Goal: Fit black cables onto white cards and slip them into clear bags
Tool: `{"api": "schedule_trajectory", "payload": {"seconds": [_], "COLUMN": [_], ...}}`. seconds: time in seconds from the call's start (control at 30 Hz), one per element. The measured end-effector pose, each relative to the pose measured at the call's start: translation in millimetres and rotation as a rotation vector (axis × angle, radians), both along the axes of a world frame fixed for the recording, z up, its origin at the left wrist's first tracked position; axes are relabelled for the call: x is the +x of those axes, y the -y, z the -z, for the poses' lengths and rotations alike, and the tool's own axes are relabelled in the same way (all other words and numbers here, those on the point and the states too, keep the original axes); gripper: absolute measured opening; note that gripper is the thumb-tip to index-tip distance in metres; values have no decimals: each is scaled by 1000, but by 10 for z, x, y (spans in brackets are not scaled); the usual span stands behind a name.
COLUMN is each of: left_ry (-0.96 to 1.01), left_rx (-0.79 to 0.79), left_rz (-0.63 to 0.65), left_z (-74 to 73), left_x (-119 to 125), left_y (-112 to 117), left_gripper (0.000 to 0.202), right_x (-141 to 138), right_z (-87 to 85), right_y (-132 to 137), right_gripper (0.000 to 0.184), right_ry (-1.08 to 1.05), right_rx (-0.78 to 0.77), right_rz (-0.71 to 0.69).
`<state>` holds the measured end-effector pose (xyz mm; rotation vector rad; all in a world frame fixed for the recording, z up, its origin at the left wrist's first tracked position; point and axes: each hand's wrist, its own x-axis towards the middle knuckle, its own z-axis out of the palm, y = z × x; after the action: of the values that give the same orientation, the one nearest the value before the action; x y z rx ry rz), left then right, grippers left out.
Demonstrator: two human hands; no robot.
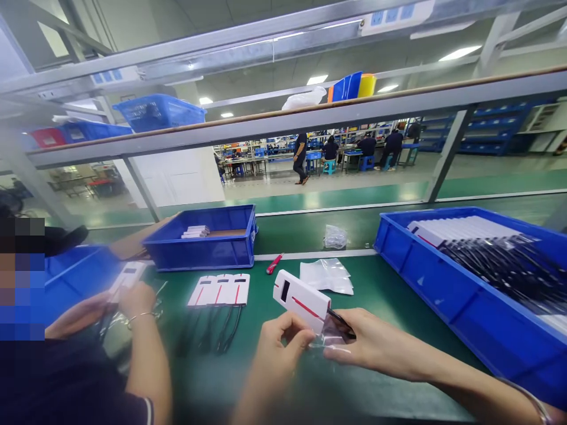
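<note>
A white flat electronic device [295, 298] with a dark window, a red stripe and a black cable is tilted up in front of me. My right hand [376, 342] is closed around its cable end. Between thumb and finger, my left hand [283, 348] pinches the edge of a clear plastic bag [332, 336] at the device's lower end. How far the bag covers the cable I cannot tell. Three similar white devices [220, 290] lie side by side to the left, cables toward me. Beyond my hands lie flat clear bags [326, 275] and a red cutter [274, 264].
At right, a blue bin [438, 295] holds rows of white devices with black cables. Another blue bin [199, 254] at back left holds a few white pieces. A co-worker's hands [137, 301] handle a similar device at left. A shelf rail [283, 124] crosses above.
</note>
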<state>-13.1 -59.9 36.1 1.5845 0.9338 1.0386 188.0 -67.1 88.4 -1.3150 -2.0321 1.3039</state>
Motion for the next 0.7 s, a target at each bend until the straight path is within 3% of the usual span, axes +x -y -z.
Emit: {"api": "schedule_trajectory", "payload": {"seconds": [0.33, 0.47, 0.6, 0.7], "left_ry": [100, 204, 237, 282], "left_rx": [-235, -303, -286, -301], "left_rz": [145, 210, 208, 221], "left_z": [165, 165, 173, 198], "left_x": [362, 446, 509, 520], "left_y": [-54, -100, -144, -179], "left_gripper": [38, 43, 40, 41], "right_x": [325, 388, 422, 421], "right_z": [27, 41, 85, 72], "right_y": [-140, -118, -79, -61], "right_gripper": [16, 5, 15, 10], "right_ry": [-111, -257, -136, -201], "right_rx": [116, 130, 243, 113], "right_rz": [84, 23, 70, 78]}}
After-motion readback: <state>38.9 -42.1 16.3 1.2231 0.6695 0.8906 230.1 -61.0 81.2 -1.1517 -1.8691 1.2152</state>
